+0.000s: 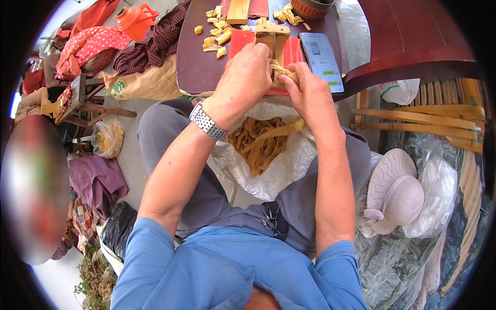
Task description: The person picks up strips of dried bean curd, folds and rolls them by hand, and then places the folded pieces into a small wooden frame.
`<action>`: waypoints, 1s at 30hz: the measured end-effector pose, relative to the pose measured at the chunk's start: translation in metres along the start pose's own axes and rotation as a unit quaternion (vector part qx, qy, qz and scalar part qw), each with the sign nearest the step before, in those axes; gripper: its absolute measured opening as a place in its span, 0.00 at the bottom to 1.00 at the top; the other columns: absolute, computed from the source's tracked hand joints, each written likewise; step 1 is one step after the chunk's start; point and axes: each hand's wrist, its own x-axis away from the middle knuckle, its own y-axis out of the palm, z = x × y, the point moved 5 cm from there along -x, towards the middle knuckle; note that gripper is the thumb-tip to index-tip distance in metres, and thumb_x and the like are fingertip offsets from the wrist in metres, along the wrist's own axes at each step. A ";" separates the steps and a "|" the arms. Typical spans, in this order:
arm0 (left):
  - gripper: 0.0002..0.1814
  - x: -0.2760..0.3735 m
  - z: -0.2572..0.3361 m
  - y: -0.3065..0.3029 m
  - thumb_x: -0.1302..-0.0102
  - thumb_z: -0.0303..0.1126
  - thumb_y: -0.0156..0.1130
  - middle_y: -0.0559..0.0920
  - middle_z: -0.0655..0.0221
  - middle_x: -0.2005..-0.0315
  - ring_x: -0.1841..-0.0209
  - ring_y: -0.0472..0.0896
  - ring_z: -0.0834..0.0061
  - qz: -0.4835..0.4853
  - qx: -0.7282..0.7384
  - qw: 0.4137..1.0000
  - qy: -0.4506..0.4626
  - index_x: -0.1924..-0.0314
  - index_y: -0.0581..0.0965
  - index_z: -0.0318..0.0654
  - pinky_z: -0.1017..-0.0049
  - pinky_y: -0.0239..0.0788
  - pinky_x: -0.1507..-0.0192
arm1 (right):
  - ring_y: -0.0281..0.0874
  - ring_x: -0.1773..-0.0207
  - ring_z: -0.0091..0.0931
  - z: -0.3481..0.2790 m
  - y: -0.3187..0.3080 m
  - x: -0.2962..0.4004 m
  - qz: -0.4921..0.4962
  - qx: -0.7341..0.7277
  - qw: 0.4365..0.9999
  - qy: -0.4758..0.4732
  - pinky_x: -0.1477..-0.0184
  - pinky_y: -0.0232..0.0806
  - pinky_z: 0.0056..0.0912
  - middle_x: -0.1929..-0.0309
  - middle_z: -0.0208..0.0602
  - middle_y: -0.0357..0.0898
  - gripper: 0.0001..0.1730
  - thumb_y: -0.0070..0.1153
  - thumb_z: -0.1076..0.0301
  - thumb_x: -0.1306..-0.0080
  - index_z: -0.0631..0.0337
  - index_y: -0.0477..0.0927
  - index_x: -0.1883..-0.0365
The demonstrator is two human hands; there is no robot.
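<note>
My right hand (310, 87) pinches a folded bundle of yellowish dried strips (284, 70) between thumb and fingers. My left hand (248, 71), with a metal watch (207, 120) on its wrist, is curled at the bundle's other end. Its fingertips are hidden, so its grip is unclear. Just beyond both hands stands a wooden block tool (272, 31) with a slot, on a red cloth (241, 40). Short yellow folded pieces (221, 31) lie on the dark red tabletop (197, 64). Between my knees, an open white woven sack (257, 186) holds long brownish strips (257, 145).
A lit phone (321, 62) lies by the table's right edge. A round brown container (312, 8) stands at the back. To my right are a dark red chair (410, 62) and a sun hat (399, 193). A wooden stool (91, 99) and a blurred person (35, 190) are left.
</note>
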 end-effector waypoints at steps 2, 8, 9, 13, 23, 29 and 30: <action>0.09 -0.001 -0.003 0.002 0.30 0.28 0.58 0.83 0.46 0.65 0.57 0.82 0.46 0.003 -0.001 1.000 -0.002 0.60 0.79 0.28 0.56 0.73 0.53 | 0.83 0.58 0.51 0.001 0.001 0.000 -0.001 0.005 1.000 0.005 0.57 0.75 0.50 0.62 0.56 0.84 0.15 0.61 0.63 0.29 0.63 0.76 0.51; 0.09 -0.007 -0.004 0.009 0.31 0.28 0.57 0.83 0.43 0.66 0.58 0.83 0.43 -0.041 -0.032 0.997 -0.053 0.62 0.80 0.28 0.53 0.74 0.53 | 0.83 0.55 0.49 0.005 0.006 0.002 0.000 0.007 1.000 0.029 0.54 0.75 0.48 0.59 0.54 0.84 0.16 0.63 0.62 0.31 0.63 0.79 0.50; 0.09 -0.008 -0.004 0.009 0.32 0.28 0.57 0.83 0.43 0.66 0.58 0.83 0.43 -0.041 -0.036 0.997 -0.056 0.62 0.80 0.28 0.53 0.74 0.53 | 0.83 0.54 0.49 0.006 0.006 0.003 0.004 0.003 0.999 0.033 0.53 0.75 0.46 0.58 0.54 0.84 0.16 0.63 0.63 0.31 0.63 0.80 0.50; 0.09 -0.007 -0.007 0.012 0.32 0.29 0.57 0.83 0.42 0.68 0.59 0.83 0.42 -0.031 -0.048 0.997 -0.055 0.63 0.79 0.28 0.53 0.75 0.53 | 0.83 0.51 0.48 0.007 0.007 0.003 0.021 -0.026 0.999 0.020 0.51 0.75 0.44 0.56 0.54 0.84 0.17 0.64 0.63 0.31 0.65 0.82 0.50; 0.09 0.018 -0.042 -0.031 0.32 0.26 0.57 0.83 0.47 0.58 0.51 0.83 0.49 0.010 0.007 0.995 -0.094 0.55 0.81 0.32 0.58 0.75 0.45 | 0.83 0.53 0.45 0.031 0.004 0.010 -0.003 -0.102 0.994 0.043 0.49 0.73 0.44 0.56 0.54 0.84 0.20 0.60 0.67 0.30 0.66 0.78 0.43; 0.21 0.017 -0.083 -0.083 0.29 0.33 0.62 0.76 0.46 0.40 0.38 0.75 0.50 0.091 -0.051 0.994 -0.004 0.38 0.76 0.36 0.61 0.68 0.35 | 0.81 0.45 0.49 0.020 -0.008 0.025 -0.021 -0.182 0.979 0.091 0.45 0.73 0.44 0.50 0.56 0.83 0.25 0.61 0.67 0.30 0.65 0.73 0.38; 0.23 0.018 -0.072 -0.084 0.28 0.36 0.63 0.74 0.46 0.38 0.35 0.73 0.50 0.079 -0.073 0.994 -0.001 0.37 0.75 0.35 0.61 0.66 0.33 | 0.82 0.47 0.48 0.013 -0.014 0.027 -0.021 -0.183 0.979 0.083 0.46 0.74 0.44 0.51 0.55 0.84 0.23 0.63 0.66 0.31 0.65 0.74 0.41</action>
